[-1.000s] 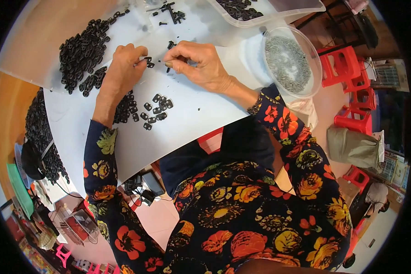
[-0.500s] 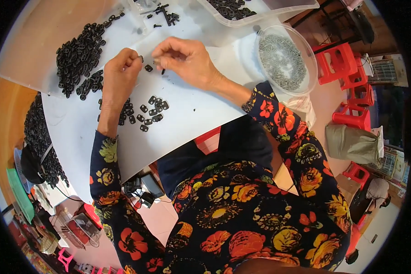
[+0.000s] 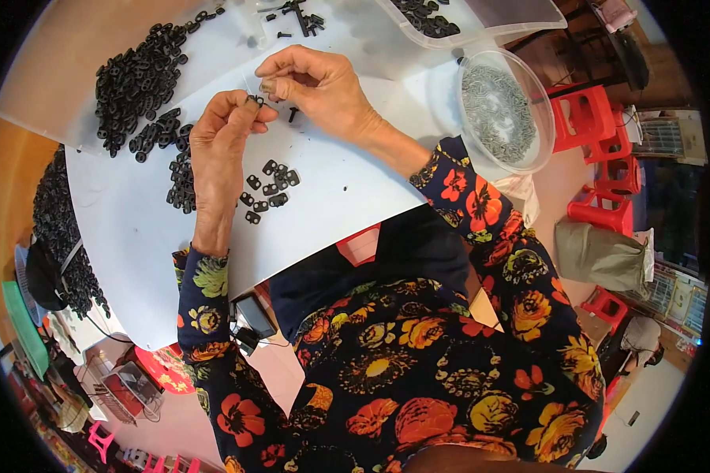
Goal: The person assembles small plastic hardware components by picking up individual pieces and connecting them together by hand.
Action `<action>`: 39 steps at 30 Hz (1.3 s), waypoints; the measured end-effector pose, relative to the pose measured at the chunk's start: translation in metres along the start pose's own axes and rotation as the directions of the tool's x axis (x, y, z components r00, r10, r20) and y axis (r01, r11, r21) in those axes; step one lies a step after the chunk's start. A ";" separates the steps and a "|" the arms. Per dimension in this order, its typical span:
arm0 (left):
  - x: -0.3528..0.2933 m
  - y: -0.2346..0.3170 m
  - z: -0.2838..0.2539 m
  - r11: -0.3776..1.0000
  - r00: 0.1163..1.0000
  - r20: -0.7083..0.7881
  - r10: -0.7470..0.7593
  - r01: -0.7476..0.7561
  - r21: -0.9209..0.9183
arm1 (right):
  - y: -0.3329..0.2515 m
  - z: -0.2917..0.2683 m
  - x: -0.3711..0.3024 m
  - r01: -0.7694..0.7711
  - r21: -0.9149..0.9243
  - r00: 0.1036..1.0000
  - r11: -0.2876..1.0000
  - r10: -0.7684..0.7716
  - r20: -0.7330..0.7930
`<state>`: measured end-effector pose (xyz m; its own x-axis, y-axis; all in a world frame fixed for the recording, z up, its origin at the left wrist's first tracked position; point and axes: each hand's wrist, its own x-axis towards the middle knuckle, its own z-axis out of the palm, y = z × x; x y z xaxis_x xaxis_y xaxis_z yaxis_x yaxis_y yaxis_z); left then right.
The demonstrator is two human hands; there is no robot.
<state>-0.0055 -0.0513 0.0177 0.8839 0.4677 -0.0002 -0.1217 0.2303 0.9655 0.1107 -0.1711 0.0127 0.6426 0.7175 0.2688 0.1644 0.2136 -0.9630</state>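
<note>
Above the white tabletop, my left hand (image 3: 225, 130) pinches a small black plastic piece with a hole (image 3: 257, 101) between thumb and fingertips. My right hand (image 3: 319, 91) is close beside it, thumb and forefinger pressed together near that piece. Whatever is in the right fingertips is too small to make out. A black peg (image 3: 293, 114) lies under the right hand. Toward me from the hands sits a loose group of small black pieces (image 3: 271, 188); more of them (image 3: 182, 183) lie left of my left wrist.
A big heap of black pieces (image 3: 138, 87) is at the far left. A round clear tub (image 3: 538, 118) of tiny silvery metal parts stands at right. Black pegs (image 3: 304, 20) and a clear bin (image 3: 481, 37) with black pieces are at the back. Red stools (image 3: 584, 117) stand beyond.
My left hand has shifted right, closer to my right hand, and the black piece shows in its fingertips. The single piece lying between the hands is out of sight. The view has moved slightly.
</note>
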 end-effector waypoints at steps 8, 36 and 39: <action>-0.001 -0.001 0.000 0.992 0.999 0.040 0.020 -0.025 0.121 | -0.005 -0.001 -0.002 -0.034 -0.053 0.999 0.998 0.035 0.019; -0.006 -0.001 0.010 0.957 0.989 0.014 0.149 -0.147 0.251 | -0.006 -0.002 -0.002 -0.053 -0.260 0.995 0.964 0.072 0.064; -0.005 -0.001 0.008 0.955 0.989 0.019 0.144 -0.144 0.259 | -0.005 -0.004 -0.001 -0.016 -0.177 0.999 0.984 0.022 0.033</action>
<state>-0.0060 -0.0605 0.0184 0.8654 0.4801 0.1437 -0.1263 -0.0686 0.9896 0.1121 -0.1755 0.0172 0.6213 0.7432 0.2482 0.2842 0.0814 -0.9553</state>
